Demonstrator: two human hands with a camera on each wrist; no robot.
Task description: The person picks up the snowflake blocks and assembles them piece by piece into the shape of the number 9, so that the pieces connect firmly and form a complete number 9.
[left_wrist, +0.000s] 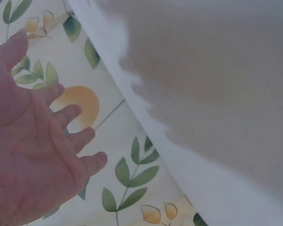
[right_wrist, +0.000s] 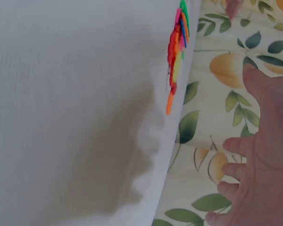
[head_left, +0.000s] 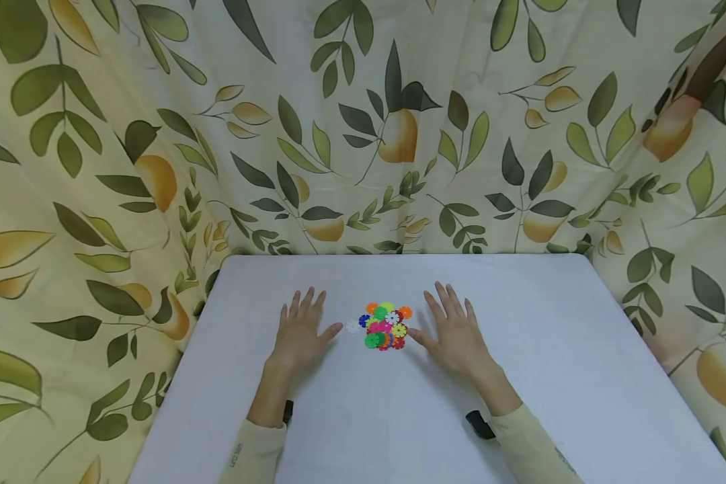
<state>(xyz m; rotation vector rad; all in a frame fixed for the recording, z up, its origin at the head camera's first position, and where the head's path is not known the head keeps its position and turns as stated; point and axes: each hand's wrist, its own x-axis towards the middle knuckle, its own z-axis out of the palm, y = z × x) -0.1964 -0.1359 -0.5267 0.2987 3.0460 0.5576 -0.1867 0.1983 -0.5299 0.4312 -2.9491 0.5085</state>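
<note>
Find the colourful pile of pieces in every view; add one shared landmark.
Head: the pile sits below and slightly right of centre, on the white table.
Left wrist: at most a trace at the top edge, too small to tell.
Right wrist: upper part, right of centre.
Shared landmark: the leafy curtain.

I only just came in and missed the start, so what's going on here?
A person has their left hand and right hand spread open on either side of a pile of colourful notched discs on a white table. Neither hand grips anything. A pale disc lies at the pile's left edge, near the left thumb. The right thumb points toward the pile.
</note>
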